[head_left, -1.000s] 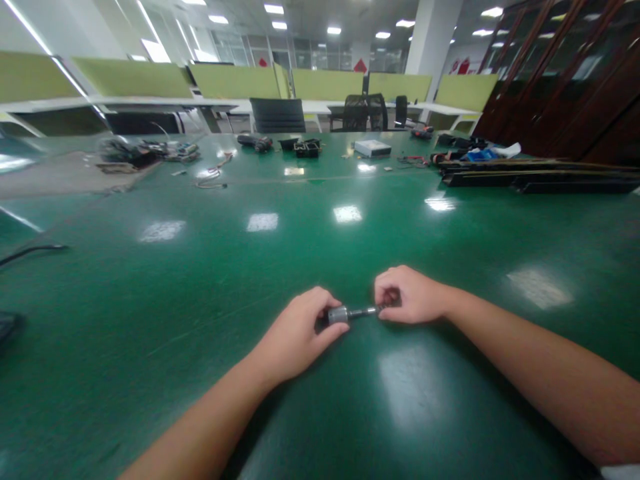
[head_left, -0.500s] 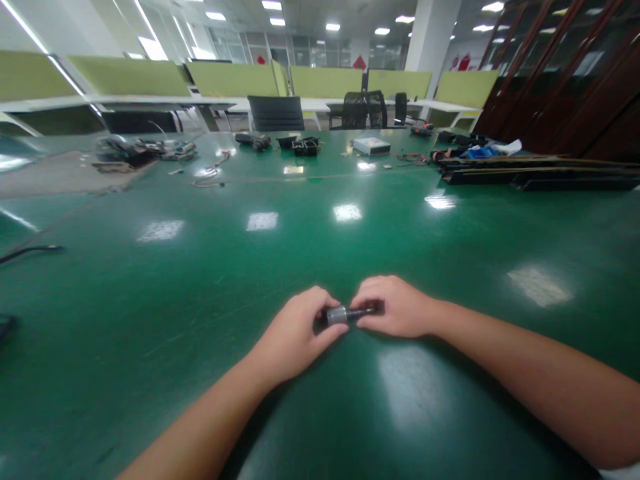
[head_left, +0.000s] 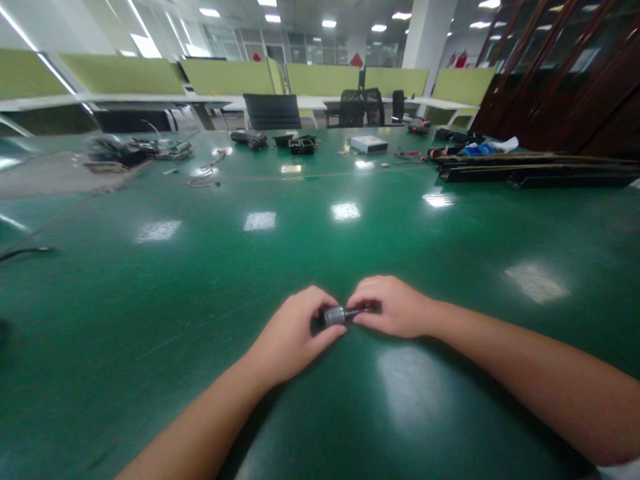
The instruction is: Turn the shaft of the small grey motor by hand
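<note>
The rear end of the metal cylinder (head_left: 334,315) was concealed within the left hand (head_left: 291,331); the right hand (head_left: 393,307) partly obscured the thin shaft (head_left: 356,312). The left edge cut off a dark cable (head_left: 27,251) and a blurred dark object (head_left: 4,329). Far-left clutter (head_left: 120,153) was too blurred to itemise.

The left hand (head_left: 294,330) grips a metal cylinder (head_left: 335,315); the right hand (head_left: 395,307) apparently pinches its thin shaft (head_left: 353,312).

Here I count my two hands (head_left: 295,333) (head_left: 400,308), one cylinder (head_left: 335,315), one green table (head_left: 210,287), one white box (head_left: 369,145), at least three chairs (head_left: 273,111) and at least six green panels (head_left: 324,77).
</note>
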Demonstrator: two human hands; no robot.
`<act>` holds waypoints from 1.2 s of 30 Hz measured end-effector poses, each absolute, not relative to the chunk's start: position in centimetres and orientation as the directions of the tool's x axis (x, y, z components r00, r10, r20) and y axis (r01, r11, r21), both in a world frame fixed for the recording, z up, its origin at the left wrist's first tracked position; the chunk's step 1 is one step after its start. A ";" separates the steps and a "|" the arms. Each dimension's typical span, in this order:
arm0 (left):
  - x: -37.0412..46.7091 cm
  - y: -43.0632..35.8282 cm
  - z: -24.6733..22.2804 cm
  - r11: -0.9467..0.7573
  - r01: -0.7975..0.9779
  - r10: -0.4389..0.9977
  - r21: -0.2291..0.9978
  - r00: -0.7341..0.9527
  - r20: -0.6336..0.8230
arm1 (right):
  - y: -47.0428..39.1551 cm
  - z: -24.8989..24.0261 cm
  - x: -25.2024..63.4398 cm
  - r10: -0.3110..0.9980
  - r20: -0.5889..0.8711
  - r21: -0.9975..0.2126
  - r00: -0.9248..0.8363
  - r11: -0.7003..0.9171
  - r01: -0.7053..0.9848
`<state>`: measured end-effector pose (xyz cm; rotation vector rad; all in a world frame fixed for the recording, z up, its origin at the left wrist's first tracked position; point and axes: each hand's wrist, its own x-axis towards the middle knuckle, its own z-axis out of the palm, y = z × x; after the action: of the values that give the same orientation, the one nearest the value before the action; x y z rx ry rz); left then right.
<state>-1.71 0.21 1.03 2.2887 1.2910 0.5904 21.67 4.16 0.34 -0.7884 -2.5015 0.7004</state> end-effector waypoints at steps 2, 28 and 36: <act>-1.7 0.3 1.0 -0.464 0.678 0.870 0.571 0.471 0.148 | 4.1 0.3 21.6 0.611 0.246 -0.566 -0.752 0.721 0.400; -1.6 0.3 1.1 -0.439 0.680 0.878 0.588 0.464 0.119 | 3.8 0.3 21.3 0.627 0.239 -0.565 -0.741 0.711 0.418; -1.6 0.2 1.0 -0.425 0.689 0.887 0.587 0.447 0.117 | 3.8 0.2 21.3 0.622 0.254 -0.564 -0.741 0.717 0.409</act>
<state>-1.55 0.20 1.02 2.2435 1.3224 0.5757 21.34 3.79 0.22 -0.7920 -2.4930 0.6747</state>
